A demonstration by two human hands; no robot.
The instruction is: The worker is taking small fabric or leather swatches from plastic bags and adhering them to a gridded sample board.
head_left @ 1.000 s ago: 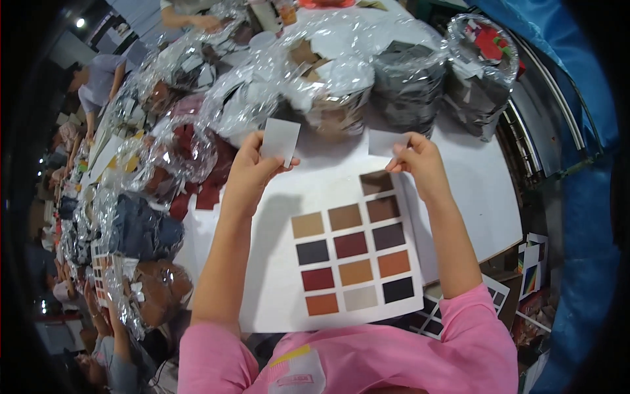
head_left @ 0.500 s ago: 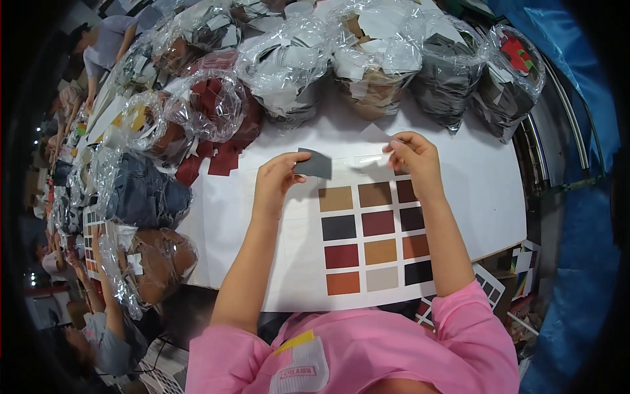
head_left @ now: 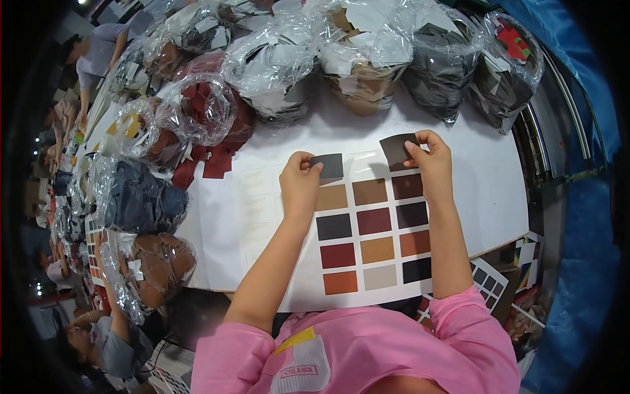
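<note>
A white sample card [head_left: 300, 276] lies on the table in front of me, with rows of coloured swatches in tan, brown, dark blue, maroon, orange and pale grey. My left hand [head_left: 300, 187] pinches a dark grey swatch [head_left: 327, 164] at the card's upper left, just above the tan swatch [head_left: 332, 197]. My right hand [head_left: 431, 161] grips a dark brown swatch [head_left: 394, 151] by its right side, tilted over the card's upper right corner. Between the two held pieces lies a glossy clear strip [head_left: 364, 162]. Whether the grey swatch touches the card I cannot tell.
Clear plastic bags of cut swatches ring the table's far and left sides: maroon [head_left: 203, 105], white [head_left: 272, 72], brown [head_left: 364, 82], grey [head_left: 440, 62], blue [head_left: 141, 190] and orange-brown [head_left: 157, 262]. Other people [head_left: 108, 56] work at the left. A blue sheet [head_left: 581, 262] hangs at the right.
My left hand has moved right with the grey swatch, to above the tan one. In my right hand, where a pale side showed, a dark brown swatch now shows. My view has shifted slightly.
</note>
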